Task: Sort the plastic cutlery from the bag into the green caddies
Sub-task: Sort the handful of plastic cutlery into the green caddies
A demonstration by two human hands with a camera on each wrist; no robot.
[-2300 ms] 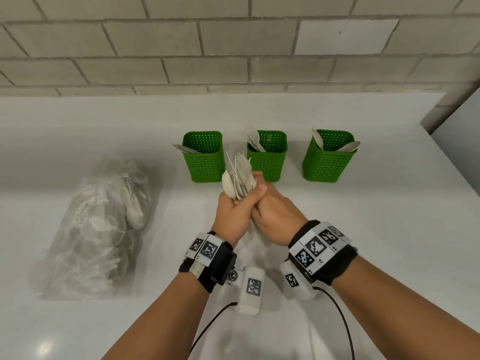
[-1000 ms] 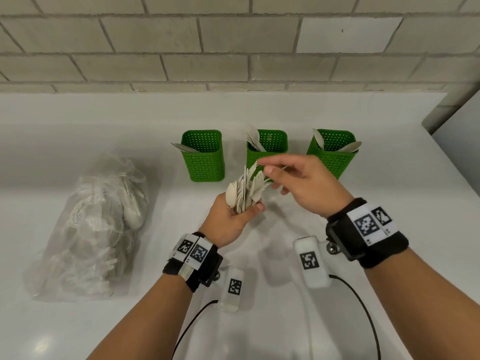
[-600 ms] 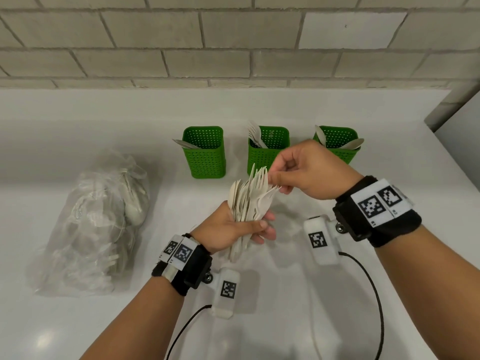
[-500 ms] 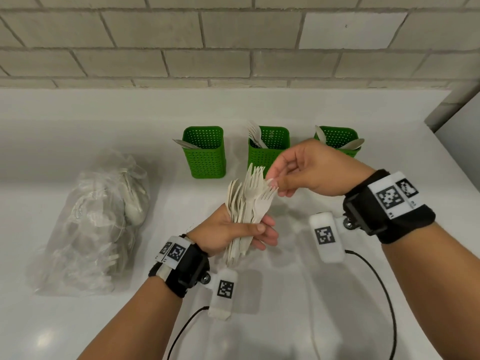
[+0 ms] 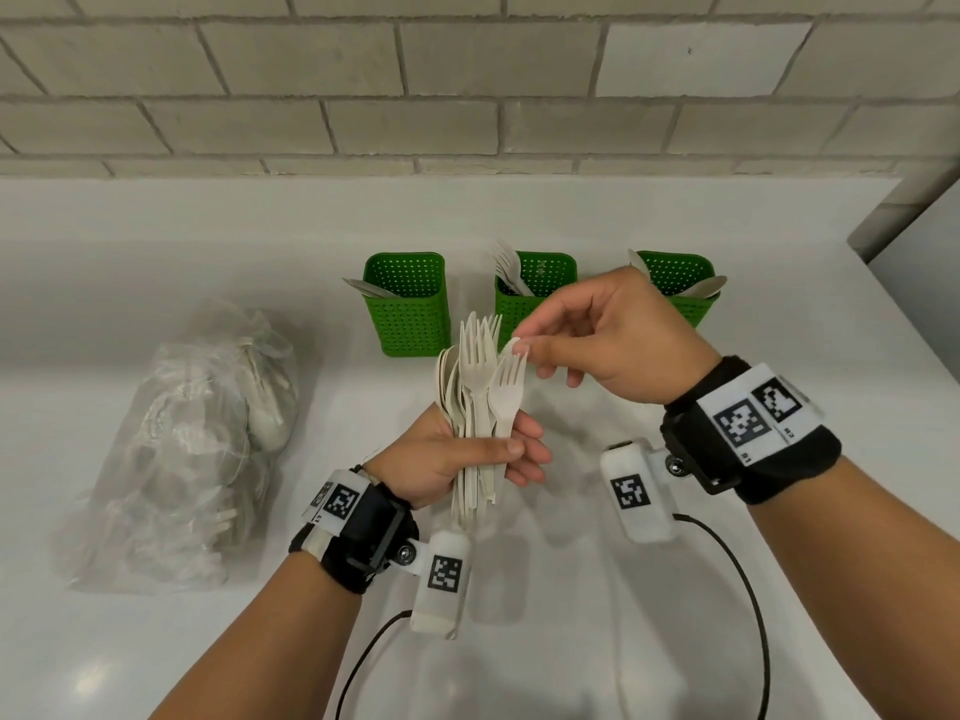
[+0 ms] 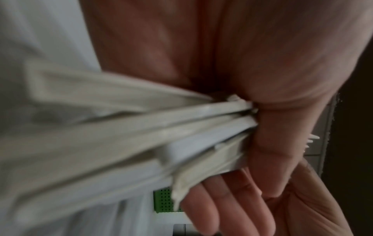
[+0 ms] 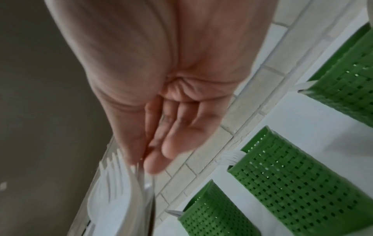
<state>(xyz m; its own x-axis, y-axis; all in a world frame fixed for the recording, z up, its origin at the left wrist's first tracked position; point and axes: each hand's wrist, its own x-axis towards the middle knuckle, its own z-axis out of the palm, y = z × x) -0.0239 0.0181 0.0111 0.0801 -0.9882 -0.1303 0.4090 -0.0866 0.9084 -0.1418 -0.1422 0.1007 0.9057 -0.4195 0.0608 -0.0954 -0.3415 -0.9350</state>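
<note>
My left hand [image 5: 498, 454] grips a bundle of white plastic cutlery [image 5: 480, 392] upright above the counter, forks in front and spoons behind. Its handles [image 6: 141, 127] cross the palm in the left wrist view. My right hand [image 5: 524, 350] pinches the tip of one piece, seemingly a knife [image 5: 516, 347], at the bundle's upper right. The fork tines [image 7: 117, 175] sit just under the right fingertips [image 7: 157, 159]. Three green caddies stand behind: the left caddy [image 5: 410, 309] holds a knife, the middle caddy [image 5: 540, 278] forks, the right caddy [image 5: 685, 283] spoons. The clear bag [image 5: 192, 444] of cutlery lies at left.
A white counter [image 5: 675, 615] runs back to a brick wall [image 5: 467, 96]. Its right edge [image 5: 924, 350] lies beyond the right caddy. Cables from the wrist cameras trail across the counter near me. The caddies also show in the right wrist view [image 7: 302, 191].
Both hands first clasped the bundle together. My right hand then lifted away and came back to pinch a piece at the bundle's top, while my left hand loosened and fanned the cutlery.
</note>
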